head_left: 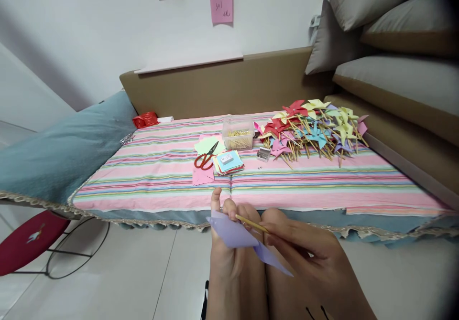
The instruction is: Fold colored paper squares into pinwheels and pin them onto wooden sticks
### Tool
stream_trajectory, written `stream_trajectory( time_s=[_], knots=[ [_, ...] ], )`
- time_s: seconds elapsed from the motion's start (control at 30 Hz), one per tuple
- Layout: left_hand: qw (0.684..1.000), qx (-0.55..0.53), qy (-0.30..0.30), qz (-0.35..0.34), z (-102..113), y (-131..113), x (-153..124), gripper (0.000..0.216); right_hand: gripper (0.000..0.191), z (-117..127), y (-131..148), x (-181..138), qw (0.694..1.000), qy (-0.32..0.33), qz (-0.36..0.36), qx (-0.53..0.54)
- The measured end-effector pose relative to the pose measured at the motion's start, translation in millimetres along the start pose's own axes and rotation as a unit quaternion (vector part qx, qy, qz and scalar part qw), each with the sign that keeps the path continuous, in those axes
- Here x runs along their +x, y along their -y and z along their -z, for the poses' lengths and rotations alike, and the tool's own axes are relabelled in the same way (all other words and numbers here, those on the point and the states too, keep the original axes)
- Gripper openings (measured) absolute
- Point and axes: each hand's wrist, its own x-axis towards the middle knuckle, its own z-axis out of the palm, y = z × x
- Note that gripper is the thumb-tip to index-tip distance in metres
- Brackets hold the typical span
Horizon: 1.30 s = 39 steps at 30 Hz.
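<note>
Above my knees, my left hand (224, 253) grips a purple paper pinwheel (233, 231), its thumb sticking up and its fingers bent behind the paper. A thin wooden stick (253, 223) is pinched in my right hand (304, 243). The stick's tip meets my left fingertips at the pinwheel's upper edge; whether it is joined to the paper I cannot tell. Beyond my hands, red-handled scissors (205, 160) lie on paper sheets, beside a stack of coloured square paper (229, 163) with a small white box on top.
A clear plastic box (237, 133) of sticks stands on the striped cloth (172, 167). Finished pinwheels (315, 129) are heaped at right, near a small open case (263, 154). Grey cushions (398, 79) pile at far right; a red stool (32, 239) stands at left.
</note>
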Motion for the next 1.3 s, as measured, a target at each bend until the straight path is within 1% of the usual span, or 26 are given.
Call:
stream_trajectory(
  time_s=[0.1, 0.17, 0.27, 0.33, 0.4, 0.5, 0.67, 0.73, 0.83, 0.93, 1.03, 1.13, 1.2, 1.3],
  knots=[
    [1.0, 0.022, 0.009, -0.007, 2.4, 2.5, 3.3, 0.044, 0.019, -1.2, -1.5, 3.3, 0.999, -0.032, 0.011, 0.014],
    [1.0, 0.029, 0.001, -0.001, 6.9, 4.6, 7.7, 0.045, 0.022, -3.1, -3.7, 6.0, 0.999, -0.043, 0.012, 0.018],
    [1.0, 0.027, -0.005, 0.014, 16.2, 6.7, 16.5, 0.037, 0.03, -4.9, -8.6, 9.1, 0.999, -0.031, 0.042, 0.014],
    [1.0, 0.017, 0.009, 0.018, 21.1, 6.8, 20.0, 0.038, 0.034, -5.5, -12.4, 9.3, 0.998, -0.027, 0.062, 0.006],
    [1.0, 0.012, 0.005, 0.02, 23.3, 6.2, 19.2, 0.041, 0.036, -6.0, -16.1, 7.6, 0.997, -0.03, 0.066, 0.004],
    [1.0, 0.009, -0.001, 0.03, 23.5, 5.5, 12.8, 0.041, 0.035, -6.5, -19.5, 3.0, 0.997, -0.03, 0.066, 0.005],
    [0.997, 0.009, 0.066, 0.033, 25.0, 6.2, 8.2, 0.034, 0.035, -5.3, -14.3, -2.7, 0.997, -0.011, 0.075, -0.014],
    [0.997, 0.023, 0.062, 0.033, 25.1, 5.9, 8.4, 0.035, 0.032, -5.1, -9.5, -3.6, 0.997, -0.015, 0.077, -0.024],
    [0.998, 0.033, 0.049, 0.032, 24.5, 4.6, 7.2, 0.035, 0.027, -6.1, -5.4, -5.5, 0.997, -0.033, 0.063, -0.027],
    [0.998, 0.033, 0.055, 0.023, 26.1, 3.8, 5.6, 0.035, 0.029, -7.8, -7.6, -8.3, 0.998, -0.024, 0.048, -0.014],
    [0.998, 0.031, 0.064, -0.003, 30.4, 3.6, 5.9, 0.034, 0.036, -9.7, -11.0, -9.7, 0.998, -0.001, 0.063, -0.014],
    [0.997, 0.03, 0.074, -0.012, 31.5, 1.5, 5.5, 0.036, 0.035, -11.1, -10.2, -8.0, 0.997, 0.003, 0.08, -0.016],
    [0.998, 0.035, 0.05, -0.009, 28.6, -0.4, 3.4, 0.037, 0.033, -10.7, -8.5, -5.6, 0.996, 0.005, 0.09, -0.006],
    [0.998, 0.047, -0.025, -0.014, 22.6, -2.4, -0.2, 0.05, 0.029, -6.9, -9.4, -2.3, 0.995, 0.043, 0.084, -0.018]
  ],
)
